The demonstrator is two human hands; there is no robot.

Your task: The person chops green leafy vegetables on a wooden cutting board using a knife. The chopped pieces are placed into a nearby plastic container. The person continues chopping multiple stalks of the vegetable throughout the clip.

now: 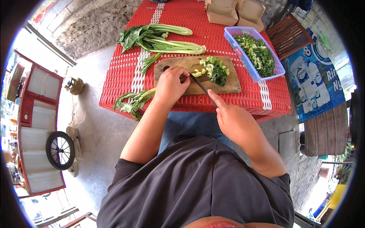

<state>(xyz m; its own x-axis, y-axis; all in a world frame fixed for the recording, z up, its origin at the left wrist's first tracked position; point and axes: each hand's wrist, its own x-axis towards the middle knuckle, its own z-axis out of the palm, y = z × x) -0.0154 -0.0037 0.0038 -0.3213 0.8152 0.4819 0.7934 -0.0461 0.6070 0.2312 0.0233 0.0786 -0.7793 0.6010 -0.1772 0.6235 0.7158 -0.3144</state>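
Observation:
My right hand [236, 117] is closed round the handle of a long dark-bladed knife [204, 88]. The blade slants up and left over a wooden cutting board [178, 62], its tip beside my left fingers. My left hand [173, 83] is curled over the board, closed on a stalk of leafy greens [133, 102]. The leaves lie at the table's front left and the stalk runs under my wrist; its held end is hidden. Just right of the knife tip are pale cut stalk pieces [197, 72]. A heap of chopped greens [218, 74] sits on the board's right part.
Whole leafy greens [152, 41] lie behind the board at left. A clear bluish plastic tub [282, 68] of chopped greens stands at right. Open cardboard boxes [222, 17] are at the back of the red woven table [114, 85]. A wooden chair [291, 36] stands beyond the tub.

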